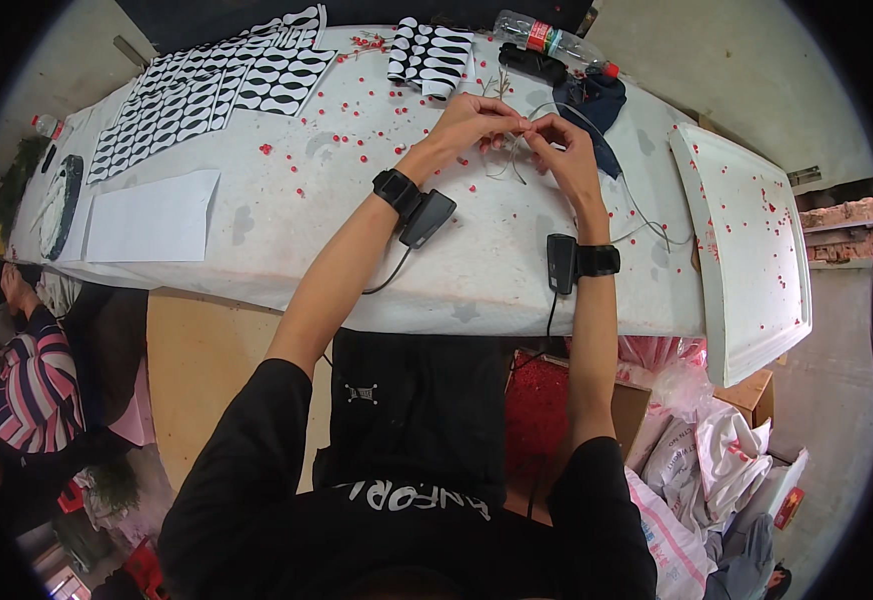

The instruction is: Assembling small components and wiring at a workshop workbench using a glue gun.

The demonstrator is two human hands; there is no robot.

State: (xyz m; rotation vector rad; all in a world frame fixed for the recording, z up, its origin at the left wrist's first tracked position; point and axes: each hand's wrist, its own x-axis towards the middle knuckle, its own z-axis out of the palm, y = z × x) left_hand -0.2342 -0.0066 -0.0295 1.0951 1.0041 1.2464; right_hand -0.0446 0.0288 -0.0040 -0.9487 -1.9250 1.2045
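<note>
Above the white cloth-covered table, my left hand (473, 124) and my right hand (566, 148) meet with thumbs and fingertips pinched together. Between them is a thin, branching wiry stem (502, 88), parts of which show above and below the fingers. The exact point of grip is too small to make out. A pale cord (647, 215) loops on the cloth behind and beside my right hand. Small red berry-like beads (364, 158) lie scattered around, mostly left of my left hand. At the back lies a sprig with red beads (367, 43).
Black-and-white patterned sheets (182, 105), a folded patterned piece (429, 62) and white paper (152, 218) lie on the table. A plastic bottle (552, 40), black case (532, 63) and dark cloth (597, 105) are behind my right hand. A white tray (747, 250) stands right. Another person (37, 370) sits left.
</note>
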